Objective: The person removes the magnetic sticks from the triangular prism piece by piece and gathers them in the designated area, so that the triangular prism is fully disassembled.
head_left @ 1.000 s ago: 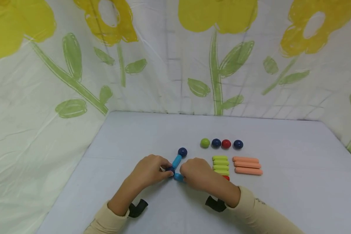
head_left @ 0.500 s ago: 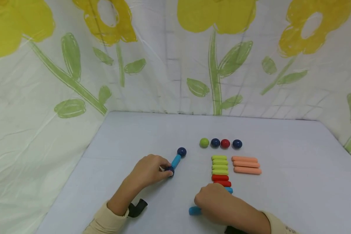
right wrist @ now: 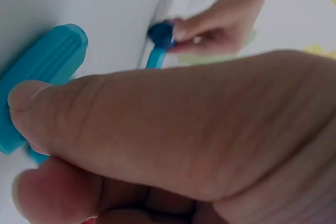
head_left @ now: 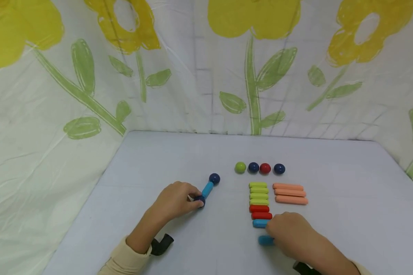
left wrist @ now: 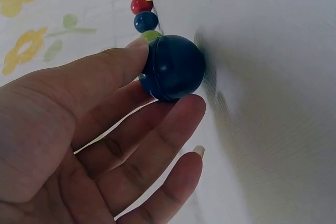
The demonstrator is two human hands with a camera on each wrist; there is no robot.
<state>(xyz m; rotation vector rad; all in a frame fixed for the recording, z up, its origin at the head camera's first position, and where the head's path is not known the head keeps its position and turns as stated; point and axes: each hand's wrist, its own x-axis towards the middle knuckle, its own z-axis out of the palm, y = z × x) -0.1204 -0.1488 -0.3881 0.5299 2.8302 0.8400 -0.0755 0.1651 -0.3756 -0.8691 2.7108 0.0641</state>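
My left hand pinches a dark blue ball between thumb and fingers, low over the white table. A short blue stick runs from that ball to a second dark blue ball farther off. At the right front, my right hand grips another blue stick, its thumb laid on the side. The end of this stick shows left of the hand in the head view. Just beyond it lies a loose blue stick, partly covered by the hand.
Two red sticks and several lime sticks lie in a column past the right hand. Orange sticks lie beside them. Behind is a row with a green ball, a red ball and two dark blue balls.
My right hand has carried its blue stick away from the ball in my left hand, right and toward the front, to beside the other blue stick. The left hand has stayed put.
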